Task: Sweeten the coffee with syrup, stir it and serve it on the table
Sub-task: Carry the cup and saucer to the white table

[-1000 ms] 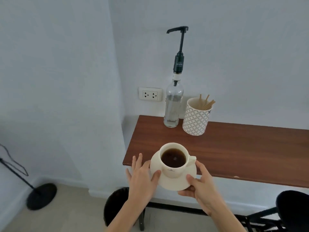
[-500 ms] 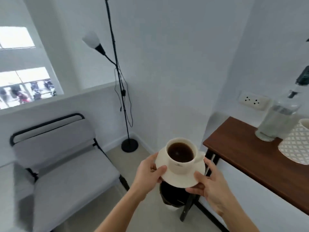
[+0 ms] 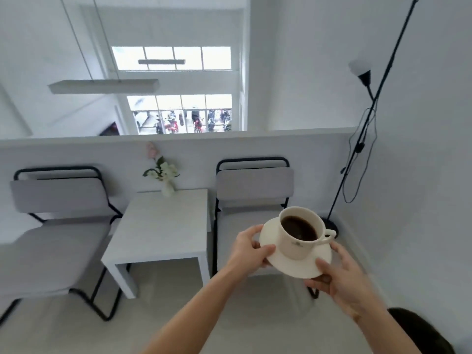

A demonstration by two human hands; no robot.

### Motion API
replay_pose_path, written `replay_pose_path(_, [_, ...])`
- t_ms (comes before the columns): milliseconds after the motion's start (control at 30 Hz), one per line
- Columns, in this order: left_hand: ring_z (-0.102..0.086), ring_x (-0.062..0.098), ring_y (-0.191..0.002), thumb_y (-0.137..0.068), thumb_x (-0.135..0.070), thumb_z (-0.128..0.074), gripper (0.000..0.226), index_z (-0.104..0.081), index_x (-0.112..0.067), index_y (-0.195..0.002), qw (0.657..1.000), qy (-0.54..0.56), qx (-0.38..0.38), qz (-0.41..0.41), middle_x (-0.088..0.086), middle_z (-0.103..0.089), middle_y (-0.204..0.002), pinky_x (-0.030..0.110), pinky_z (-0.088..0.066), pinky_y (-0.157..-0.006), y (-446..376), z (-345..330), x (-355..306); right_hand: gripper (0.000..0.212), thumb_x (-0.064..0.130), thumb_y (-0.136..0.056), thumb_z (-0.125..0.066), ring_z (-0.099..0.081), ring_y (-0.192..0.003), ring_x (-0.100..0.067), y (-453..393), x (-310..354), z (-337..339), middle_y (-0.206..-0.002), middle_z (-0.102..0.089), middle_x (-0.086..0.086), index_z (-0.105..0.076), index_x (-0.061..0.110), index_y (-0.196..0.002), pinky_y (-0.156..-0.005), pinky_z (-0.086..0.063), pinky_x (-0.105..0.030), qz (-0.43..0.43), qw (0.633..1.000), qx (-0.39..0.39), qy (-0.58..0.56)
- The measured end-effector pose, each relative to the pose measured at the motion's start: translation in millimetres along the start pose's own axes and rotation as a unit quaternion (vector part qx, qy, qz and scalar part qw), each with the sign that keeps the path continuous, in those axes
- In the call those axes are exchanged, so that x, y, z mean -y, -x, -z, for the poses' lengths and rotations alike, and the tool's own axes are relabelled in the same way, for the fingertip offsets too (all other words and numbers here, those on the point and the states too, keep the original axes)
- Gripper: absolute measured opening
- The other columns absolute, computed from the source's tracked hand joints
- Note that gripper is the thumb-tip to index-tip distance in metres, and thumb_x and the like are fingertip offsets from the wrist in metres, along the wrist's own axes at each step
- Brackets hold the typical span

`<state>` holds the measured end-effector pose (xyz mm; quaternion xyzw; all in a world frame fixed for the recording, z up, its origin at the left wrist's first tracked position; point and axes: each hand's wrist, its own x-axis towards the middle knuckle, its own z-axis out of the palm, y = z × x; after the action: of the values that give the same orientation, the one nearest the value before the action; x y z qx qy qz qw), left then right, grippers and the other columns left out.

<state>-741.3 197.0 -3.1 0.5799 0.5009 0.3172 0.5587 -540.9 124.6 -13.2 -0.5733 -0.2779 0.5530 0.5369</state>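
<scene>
A cream cup of dark coffee (image 3: pixel 300 232) stands on a cream saucer (image 3: pixel 288 264), carried in the air in front of me. My left hand (image 3: pixel 249 250) grips the saucer's left rim, thumb on top. On the near right rim my right hand (image 3: pixel 342 279) holds it, fingers underneath. The cup's handle points right. A small white table (image 3: pixel 158 228) stands ahead and to the left, lower than the saucer. The syrup bottle is out of view.
A small vase of flowers (image 3: pixel 166 180) stands at the table's far edge. Grey chairs flank the table, one on the left (image 3: pixel 51 226) and one on the right (image 3: pixel 252 190). A black floor lamp (image 3: pixel 367 106) stands by the right wall. A dark stool (image 3: pixel 419 330) is at the lower right.
I have turned left, away from the wooden shelf with the bottle, carrying the cup and saucer in both hands. The white table and chairs have come into view.
</scene>
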Motion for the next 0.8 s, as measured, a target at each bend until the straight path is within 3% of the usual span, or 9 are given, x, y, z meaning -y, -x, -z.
replay_pose_path(200, [-0.067,0.012,-0.06,-0.091,-0.006,-0.067,0.05,-0.053,-0.019,-0.137,0.995,0.017,-0.087,0.036,0.004,-0.067,-0.078,0.02,-0.055,-0.058,5,136,38,0.06,-0.005,-0.099,-0.05,-0.077,-0.065,-0.03,-41,-29,-136,-0.124,-0.06,-0.032,-0.036,0.027,-0.149,-0.051,-0.063,-0.038,-0.038,0.995,0.087,0.027])
replay_pose_path(367, [-0.068,0.013,-0.064,-0.09,-0.006,-0.068,0.054,-0.051,-0.019,-0.139,0.985,0.042,-0.153,0.063,0.006,-0.066,-0.076,0.022,-0.057,-0.059,-10,230,73,0.06,-0.005,-0.099,-0.049,-0.076,-0.06,-0.031,-88,-50,-234,-0.122,-0.059,-0.033,-0.033,0.027,-0.148,-0.048,-0.062,-0.036,-0.061,0.986,0.146,0.052])
replay_pose_path(533, [-0.071,0.02,-0.078,-0.089,-0.008,-0.069,0.055,-0.051,-0.022,-0.139,0.976,0.048,-0.199,0.077,0.008,-0.069,-0.079,0.034,-0.063,-0.074,-48,309,109,0.055,-0.002,-0.1,-0.048,-0.074,-0.076,-0.036,-148,-75,-322,-0.122,-0.06,-0.029,-0.036,0.03,-0.143,-0.053,-0.063,-0.04,-0.068,0.978,0.182,0.081])
replay_pose_path(700, [-0.063,0.009,-0.059,-0.09,-0.004,-0.067,0.05,-0.054,-0.025,-0.134,0.969,0.053,-0.226,0.084,0.001,-0.062,-0.063,0.016,-0.05,-0.051,-100,378,138,0.054,-0.002,-0.1,-0.049,-0.075,-0.082,-0.04,-224,-105,-395,-0.111,-0.068,-0.027,-0.038,0.033,-0.14,-0.056,-0.063,-0.041,-0.064,0.974,0.193,0.103])
replay_pose_path(800, [-0.061,0.007,-0.057,-0.09,-0.004,-0.067,0.052,-0.053,-0.024,-0.136,0.966,0.052,-0.237,0.092,-0.001,-0.06,-0.06,0.02,-0.051,-0.054,-136,415,155,0.054,-0.002,-0.1,-0.05,-0.072,-0.092,-0.043,-266,-118,-432,-0.115,-0.066,-0.029,-0.039,0.035,-0.137,-0.056,-0.062,-0.041,-0.077,0.971,0.203,0.102])
